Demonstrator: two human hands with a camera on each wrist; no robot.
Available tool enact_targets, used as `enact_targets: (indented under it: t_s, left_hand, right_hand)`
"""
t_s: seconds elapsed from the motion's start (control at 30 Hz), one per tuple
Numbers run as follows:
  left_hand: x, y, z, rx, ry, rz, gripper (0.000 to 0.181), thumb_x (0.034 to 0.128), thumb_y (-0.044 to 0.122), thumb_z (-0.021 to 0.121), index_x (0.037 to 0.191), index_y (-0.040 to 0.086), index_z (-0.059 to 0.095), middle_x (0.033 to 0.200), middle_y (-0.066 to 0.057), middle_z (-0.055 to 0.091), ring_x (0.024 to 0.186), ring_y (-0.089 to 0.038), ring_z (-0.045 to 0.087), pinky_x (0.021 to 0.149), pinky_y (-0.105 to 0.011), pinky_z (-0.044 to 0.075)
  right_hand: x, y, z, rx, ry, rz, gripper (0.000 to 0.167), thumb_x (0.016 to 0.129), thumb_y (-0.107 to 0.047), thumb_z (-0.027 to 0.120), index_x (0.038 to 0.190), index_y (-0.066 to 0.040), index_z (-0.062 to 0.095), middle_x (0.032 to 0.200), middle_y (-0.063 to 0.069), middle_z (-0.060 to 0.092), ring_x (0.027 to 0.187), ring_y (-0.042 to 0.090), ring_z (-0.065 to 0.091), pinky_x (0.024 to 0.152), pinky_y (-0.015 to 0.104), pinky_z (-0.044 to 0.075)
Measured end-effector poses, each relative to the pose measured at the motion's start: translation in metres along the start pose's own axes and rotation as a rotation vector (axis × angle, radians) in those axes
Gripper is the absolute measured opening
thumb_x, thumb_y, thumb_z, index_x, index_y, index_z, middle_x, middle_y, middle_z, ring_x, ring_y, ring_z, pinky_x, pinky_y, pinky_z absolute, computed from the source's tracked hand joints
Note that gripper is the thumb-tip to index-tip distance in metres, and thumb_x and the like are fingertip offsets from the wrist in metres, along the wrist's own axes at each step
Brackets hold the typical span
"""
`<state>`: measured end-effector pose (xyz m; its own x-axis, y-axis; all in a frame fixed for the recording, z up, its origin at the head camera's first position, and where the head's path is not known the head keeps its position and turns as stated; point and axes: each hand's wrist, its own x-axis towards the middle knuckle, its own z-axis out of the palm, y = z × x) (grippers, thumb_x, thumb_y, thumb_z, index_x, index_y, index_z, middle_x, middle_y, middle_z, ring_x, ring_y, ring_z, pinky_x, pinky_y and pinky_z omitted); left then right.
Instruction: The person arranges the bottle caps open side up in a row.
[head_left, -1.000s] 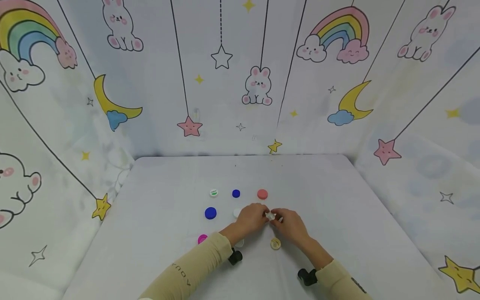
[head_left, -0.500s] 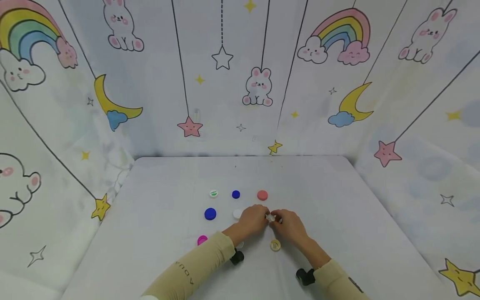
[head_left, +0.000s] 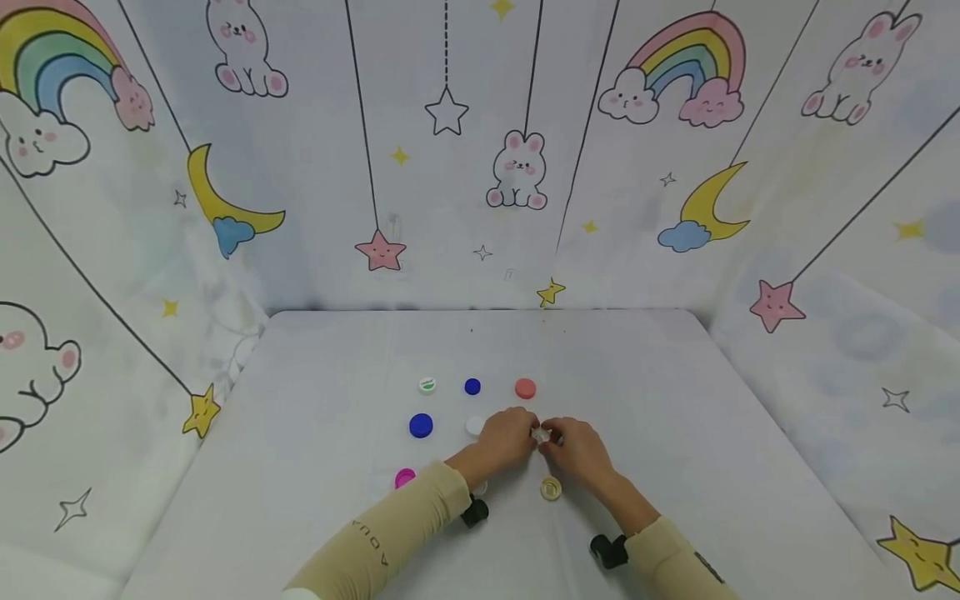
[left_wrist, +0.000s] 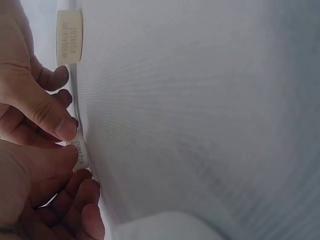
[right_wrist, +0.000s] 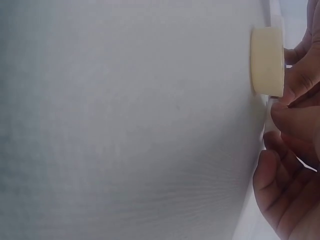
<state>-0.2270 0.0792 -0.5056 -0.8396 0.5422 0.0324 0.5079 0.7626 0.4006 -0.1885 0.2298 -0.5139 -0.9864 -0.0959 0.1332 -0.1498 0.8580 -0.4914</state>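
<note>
In the head view, my left hand (head_left: 512, 437) and right hand (head_left: 581, 452) meet right of centre, pinching a small whitish cap (head_left: 541, 434) between their fingertips. The left wrist view shows this cap (left_wrist: 81, 156) down at the cloth, with dark print on its side and thumbs against it. My left hand (left_wrist: 37, 187) is lower there, my right (left_wrist: 37, 95) above. A cream cap (head_left: 551, 488) lies just nearer the person; its side bears printing in the left wrist view. In the right wrist view, the cream cap (right_wrist: 267, 61) partly covers the left hand's fingers.
Around the hands lie a coral cap (head_left: 526, 388), a small blue cap (head_left: 472, 386), a white cap with green marking (head_left: 427, 384), a larger blue cap (head_left: 422, 425), a white cap (head_left: 474, 426) and a magenta cap (head_left: 405, 477). The left wrist mostly hides a pale cap (head_left: 482, 487).
My left forearm has shifted slightly right since the first frame, and my right forearm slightly left. Both hands keep pinching the small whitish cap in the same place.
</note>
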Motion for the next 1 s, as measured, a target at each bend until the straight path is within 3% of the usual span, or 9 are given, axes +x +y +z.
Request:
enact_targets:
  t_s: [0.27, 0.4, 0.53, 0.67, 1.0]
  left_hand:
    - [0.001, -0.003, 0.004, 0.005, 0.016, 0.000, 0.019, 0.0881, 0.015, 0.069, 0.105, 0.009, 0.074, 0.086, 0.000, 0.067, 0.078, -0.012, 0.061, 0.066, -0.026, 0.050]
    - [0.000, -0.005, 0.004, 0.000, 0.028, 0.002, 0.022, 0.0890, 0.016, 0.068, 0.110, 0.009, 0.072, 0.090, -0.001, 0.068, 0.083, -0.014, 0.064, 0.070, -0.028, 0.052]
    - [-0.002, -0.007, -0.002, -0.006, 0.024, -0.015, 0.028, 0.0890, 0.017, 0.069, 0.116, 0.010, 0.070, 0.093, 0.000, 0.068, 0.088, -0.015, 0.064, 0.074, -0.029, 0.052]
    - [-0.002, -0.013, -0.011, -0.026, 0.026, -0.039, 0.031, 0.0874, 0.021, 0.072, 0.117, 0.013, 0.069, 0.090, 0.003, 0.066, 0.083, -0.012, 0.061, 0.072, -0.027, 0.051]
    - [-0.011, -0.032, -0.026, -0.108, 0.040, -0.110, 0.031, 0.0881, 0.024, 0.071, 0.117, 0.013, 0.068, 0.088, 0.004, 0.064, 0.075, -0.009, 0.056, 0.067, -0.026, 0.048]
  right_hand:
    - [-0.001, 0.000, 0.001, 0.001, -0.010, 0.014, 0.035, 0.080, -0.011, 0.080, 0.113, -0.005, 0.070, 0.078, -0.003, 0.065, 0.067, 0.009, 0.055, 0.061, 0.028, 0.046]
    - [-0.001, -0.001, -0.001, -0.010, -0.030, 0.044, 0.041, 0.081, -0.015, 0.080, 0.118, -0.004, 0.067, 0.077, -0.003, 0.064, 0.066, 0.010, 0.053, 0.060, 0.029, 0.045]
    - [-0.003, -0.003, -0.005, -0.047, -0.012, 0.063, 0.044, 0.081, -0.023, 0.080, 0.118, -0.004, 0.066, 0.076, -0.002, 0.062, 0.067, 0.012, 0.051, 0.061, 0.030, 0.043]
    - [-0.002, -0.007, -0.007, -0.069, 0.022, 0.059, 0.043, 0.082, -0.025, 0.079, 0.118, -0.005, 0.067, 0.077, -0.001, 0.058, 0.066, 0.014, 0.049, 0.059, 0.029, 0.041]
    - [0.002, -0.020, -0.005, -0.049, 0.041, -0.015, 0.037, 0.084, -0.022, 0.078, 0.116, -0.008, 0.068, 0.085, 0.001, 0.063, 0.066, 0.012, 0.048, 0.060, 0.029, 0.042]
